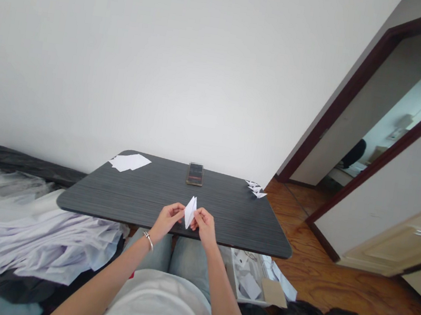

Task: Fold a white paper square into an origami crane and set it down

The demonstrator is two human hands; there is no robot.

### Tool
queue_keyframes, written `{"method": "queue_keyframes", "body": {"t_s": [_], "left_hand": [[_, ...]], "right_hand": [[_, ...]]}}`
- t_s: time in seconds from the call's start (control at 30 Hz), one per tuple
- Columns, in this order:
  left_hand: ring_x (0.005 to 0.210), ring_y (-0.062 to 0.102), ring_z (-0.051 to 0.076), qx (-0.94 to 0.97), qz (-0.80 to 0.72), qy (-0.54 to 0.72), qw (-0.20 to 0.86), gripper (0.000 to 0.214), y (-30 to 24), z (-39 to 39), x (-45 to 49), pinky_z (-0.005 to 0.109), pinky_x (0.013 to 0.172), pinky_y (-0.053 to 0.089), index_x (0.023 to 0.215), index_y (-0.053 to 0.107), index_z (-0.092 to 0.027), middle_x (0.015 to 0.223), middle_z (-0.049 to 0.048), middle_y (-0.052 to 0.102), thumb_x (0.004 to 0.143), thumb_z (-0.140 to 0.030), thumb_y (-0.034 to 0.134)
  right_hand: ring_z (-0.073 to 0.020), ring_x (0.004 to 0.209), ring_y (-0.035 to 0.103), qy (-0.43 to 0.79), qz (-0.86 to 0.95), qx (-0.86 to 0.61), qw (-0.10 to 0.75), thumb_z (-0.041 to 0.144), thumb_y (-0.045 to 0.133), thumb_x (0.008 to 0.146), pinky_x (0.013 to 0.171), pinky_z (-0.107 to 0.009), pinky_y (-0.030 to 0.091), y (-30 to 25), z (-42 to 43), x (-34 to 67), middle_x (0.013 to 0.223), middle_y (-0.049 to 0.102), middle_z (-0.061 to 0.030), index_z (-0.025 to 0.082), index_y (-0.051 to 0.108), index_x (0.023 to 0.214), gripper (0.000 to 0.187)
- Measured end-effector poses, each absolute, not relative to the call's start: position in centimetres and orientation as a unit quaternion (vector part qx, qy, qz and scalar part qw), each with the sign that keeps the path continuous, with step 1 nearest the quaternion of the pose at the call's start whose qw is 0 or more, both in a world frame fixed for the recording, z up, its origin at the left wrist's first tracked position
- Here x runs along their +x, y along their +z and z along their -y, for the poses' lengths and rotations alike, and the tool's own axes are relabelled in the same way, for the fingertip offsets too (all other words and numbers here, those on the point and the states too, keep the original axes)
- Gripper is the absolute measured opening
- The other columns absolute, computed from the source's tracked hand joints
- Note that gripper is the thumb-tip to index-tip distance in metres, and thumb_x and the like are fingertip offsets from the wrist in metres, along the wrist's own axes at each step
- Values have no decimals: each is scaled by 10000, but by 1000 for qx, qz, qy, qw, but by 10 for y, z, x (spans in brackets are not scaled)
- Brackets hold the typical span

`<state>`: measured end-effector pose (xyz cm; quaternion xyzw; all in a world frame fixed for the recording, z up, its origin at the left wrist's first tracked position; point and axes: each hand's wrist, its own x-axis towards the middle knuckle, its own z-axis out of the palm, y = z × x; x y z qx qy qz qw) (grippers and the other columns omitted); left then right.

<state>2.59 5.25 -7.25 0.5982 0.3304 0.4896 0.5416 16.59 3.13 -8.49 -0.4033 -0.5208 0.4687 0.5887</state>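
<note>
The paper (189,211) was white, folded into a narrow, pointed shape like a long diamond, with a crease running down its middle and two small tips at the top. It stood nearly upright between the two hands, just above the near edge of the table (139,205). The left hand (169,218) was closed in a pinch, thumb and fingertips gripping the paper's left edge, the other fingers curled in. The right hand (204,225) pinched the paper's right edge in the same way, its fingers bent and its knuckles turned up. Both hands touched the paper, and they sat close together with only the paper between them. A bracelet (148,240) circled the left wrist. Beyond the hands, straight ahead, a phone (195,174) lay flat near the far edge of the table. Well beyond the left hand and out to its left lay loose white sheets (130,162). Well beyond the right hand and out to its right sat a few small folded pieces (256,189). Below the left hand and off the table, a pile (48,249) of crumpled white paper spread out. Below the right hand, a box (250,283) held more paper scraps.
</note>
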Motion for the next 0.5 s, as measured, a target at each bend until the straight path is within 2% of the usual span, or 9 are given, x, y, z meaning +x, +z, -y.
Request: {"method": "queue_keyframes", "body": {"t_s": [0.13,0.23,0.37,0.5], "left_hand": [[508,489,84,602,-331,484,542,195,-74,-54,26,193,505,397,700,573,-128,575,-16,563,691,-320,602],[518,499,85,606,-331,480,541,182,-77,-55,27,191,508,402,673,556,-130,585,-13,570,693,-306,598],[529,507,86,608,-338,485,530,170,-81,-57,28,187,500,406,674,547,-132,615,-8,575,699,-296,584],[526,505,85,608,-351,493,514,162,-82,-57,29,183,486,414,671,533,-139,627,-11,566,701,-291,579]], "right_hand": [[-65,362,430,457,524,-410,590,353,524,766,380,-176,358,-87,-32,166,458,518,46,171,507,631,227],[-75,391,449,441,515,-417,605,326,538,751,371,-173,367,-89,-34,165,496,511,51,180,499,699,159],[-111,555,516,400,506,-425,635,268,585,699,398,-180,412,-89,-33,164,680,522,27,208,459,772,157],[-134,705,514,282,571,-444,630,191,538,722,494,-198,442,-85,-27,163,809,507,-20,190,532,719,7]]}}
